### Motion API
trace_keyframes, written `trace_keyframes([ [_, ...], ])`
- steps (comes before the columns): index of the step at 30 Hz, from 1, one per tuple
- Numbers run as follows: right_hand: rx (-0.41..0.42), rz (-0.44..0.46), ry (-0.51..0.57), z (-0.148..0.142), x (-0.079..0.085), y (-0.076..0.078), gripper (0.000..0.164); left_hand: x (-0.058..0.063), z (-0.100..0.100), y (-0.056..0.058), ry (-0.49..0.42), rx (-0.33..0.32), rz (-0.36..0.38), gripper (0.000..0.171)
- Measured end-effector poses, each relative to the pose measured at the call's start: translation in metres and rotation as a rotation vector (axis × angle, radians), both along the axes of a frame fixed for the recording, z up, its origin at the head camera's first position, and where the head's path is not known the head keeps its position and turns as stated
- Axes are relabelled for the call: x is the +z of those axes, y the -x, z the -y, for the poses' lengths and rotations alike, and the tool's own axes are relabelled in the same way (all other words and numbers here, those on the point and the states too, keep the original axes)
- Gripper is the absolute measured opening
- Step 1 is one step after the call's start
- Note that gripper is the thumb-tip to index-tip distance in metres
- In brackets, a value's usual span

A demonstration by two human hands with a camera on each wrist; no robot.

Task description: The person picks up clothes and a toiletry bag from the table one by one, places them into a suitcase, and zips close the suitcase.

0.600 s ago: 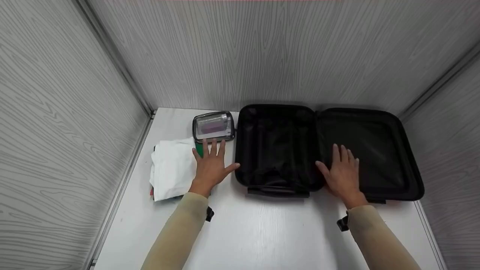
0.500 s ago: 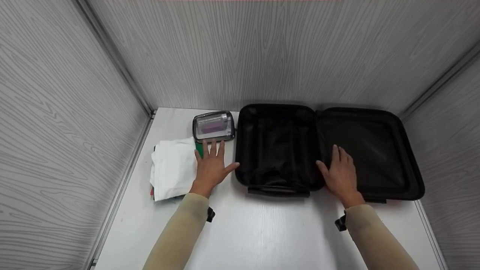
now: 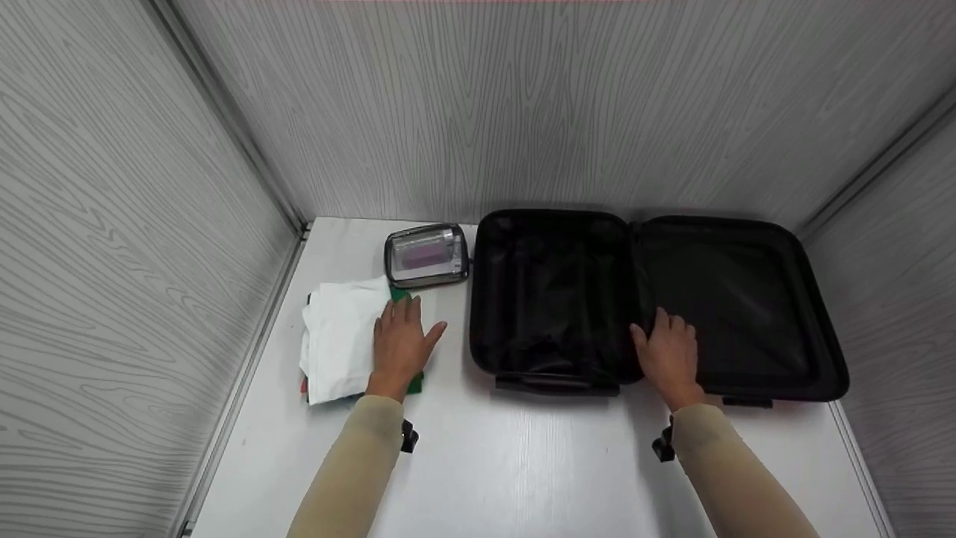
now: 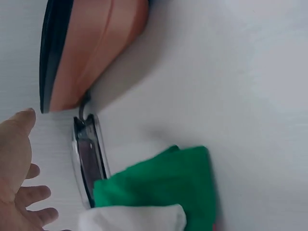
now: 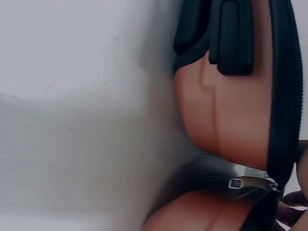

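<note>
On the counter (image 3: 523,471), your suitcase (image 3: 553,291) lies open, right of the stacked clothes (image 3: 343,336) and clear pouch (image 3: 427,255). Your left hand (image 3: 399,347), fingers relaxed over the clothes, and right hand (image 3: 671,360), loose at the suitcase's middle, seem empty; one-sided lifting could unfold the clothes.

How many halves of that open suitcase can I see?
2. The left half lies beside the clear zip pouch; the right half lies to its right. The right hand covers part of where they meet, but no further half shows.
</note>
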State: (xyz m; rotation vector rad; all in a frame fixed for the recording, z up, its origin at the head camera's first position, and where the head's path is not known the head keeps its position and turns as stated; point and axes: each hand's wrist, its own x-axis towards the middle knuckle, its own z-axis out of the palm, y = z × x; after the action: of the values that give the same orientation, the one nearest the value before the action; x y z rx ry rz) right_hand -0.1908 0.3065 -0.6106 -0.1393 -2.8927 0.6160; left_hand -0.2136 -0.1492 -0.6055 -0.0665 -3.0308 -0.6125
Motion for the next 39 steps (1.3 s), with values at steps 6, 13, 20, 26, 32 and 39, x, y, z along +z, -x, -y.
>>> trace_keyframes([
  [6, -0.055, 0.025, 0.002, -0.001, -0.002, 0.002, 0.059, -0.007, 0.019, 0.0, -0.001, 0.041, 0.047, 0.079],
  [13, -0.065, 0.037, 0.044, 0.002, -0.005, 0.004, 0.058, -0.016, 0.055, -0.004, 0.04, 0.153, 0.052, 0.071],
  [20, -0.065, 0.035, 0.07, 0.003, -0.007, 0.001, 0.056, -0.026, 0.086, -0.015, 0.029, 0.32, 0.102, 0.086],
  [26, -0.066, 0.025, 0.066, 0.006, -0.009, -0.002, 0.055, -0.028, 0.093, -0.023, 0.024, 0.389, 0.169, 0.101],
  [32, -0.052, -0.026, 0.049, 0.005, -0.009, -0.005, 0.053, -0.03, 0.085, -0.027, 0.072, 0.362, 0.168, 0.1],
  [39, -0.048, -0.03, 0.049, 0.003, -0.011, -0.007, 0.053, -0.033, 0.065, -0.029, 0.101, 0.321, 0.161, 0.1],
])
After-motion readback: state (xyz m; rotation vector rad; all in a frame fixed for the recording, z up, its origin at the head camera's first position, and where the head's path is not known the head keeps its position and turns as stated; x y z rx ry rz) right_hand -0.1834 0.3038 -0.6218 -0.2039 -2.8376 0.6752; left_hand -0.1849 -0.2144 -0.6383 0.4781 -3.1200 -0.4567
